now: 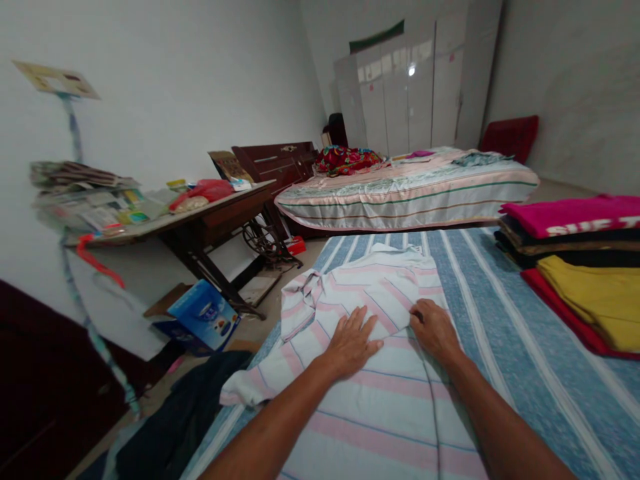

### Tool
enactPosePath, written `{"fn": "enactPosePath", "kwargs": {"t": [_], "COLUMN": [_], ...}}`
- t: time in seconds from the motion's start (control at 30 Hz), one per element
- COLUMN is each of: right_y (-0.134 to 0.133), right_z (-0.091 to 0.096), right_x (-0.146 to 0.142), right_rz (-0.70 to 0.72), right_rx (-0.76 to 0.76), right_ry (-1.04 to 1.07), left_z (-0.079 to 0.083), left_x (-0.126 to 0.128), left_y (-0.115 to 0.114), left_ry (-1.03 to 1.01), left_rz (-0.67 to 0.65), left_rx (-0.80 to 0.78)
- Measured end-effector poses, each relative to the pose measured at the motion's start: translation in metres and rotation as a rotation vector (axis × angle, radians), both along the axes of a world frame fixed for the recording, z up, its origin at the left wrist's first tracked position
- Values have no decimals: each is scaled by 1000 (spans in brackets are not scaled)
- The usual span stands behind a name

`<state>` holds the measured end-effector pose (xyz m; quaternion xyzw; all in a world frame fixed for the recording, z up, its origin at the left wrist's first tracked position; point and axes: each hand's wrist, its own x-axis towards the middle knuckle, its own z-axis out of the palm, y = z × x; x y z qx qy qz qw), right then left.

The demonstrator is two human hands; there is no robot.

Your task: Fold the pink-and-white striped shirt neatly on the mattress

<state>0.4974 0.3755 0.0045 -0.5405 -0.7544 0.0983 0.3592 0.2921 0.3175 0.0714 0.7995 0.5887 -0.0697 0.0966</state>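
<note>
A white shirt with pink and blue stripes (370, 407) lies spread over a blue bed sheet with white stripes (530, 373). Its collar points away from me, and one sleeve is laid across its upper part while another reaches out to the left. My left hand (353, 343) rests flat on the middle of the shirt, fingers apart. Beside it, my right hand (434, 327) has its fingers curled and pinches the cloth at the shirt's right side. The fingertips of that hand are partly hidden.
Folded clothes are stacked at the right, with a pink garment (575, 217) on top and a yellow one (597, 303) in front. A sewing table (200, 217) with clutter stands at the left, a blue box (205, 317) below it. Another bed (410, 197) lies beyond.
</note>
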Motion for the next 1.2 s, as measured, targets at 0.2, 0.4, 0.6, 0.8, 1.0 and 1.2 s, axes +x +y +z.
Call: {"fn": "enactPosePath", "kwargs": {"t": [0.2,0.4,0.6,0.8,1.0,1.2], "right_y": [-1,-1,-1,-1,-1,-2], "right_z": [1,2,1,0,1,0], "right_x": [-1,0,0,0,0,2], "right_rz": [-8,17,25,29,30,30], "right_rx": [-7,-1,-8,-13,-1,-7], "right_ry": [1,-3,-5,34,29,27], "left_z": [-9,-2,-4,-21,-24,-20], "left_x": [-10,-5,31,44,40,52], "left_y": [-7,-1,46,75,73,81], "left_ry": [-7,-42,-124,-80,-106,-98], "left_rz": [-11,3,10,65,100,159], "left_rx": [2,59,262,30,133,112]}}
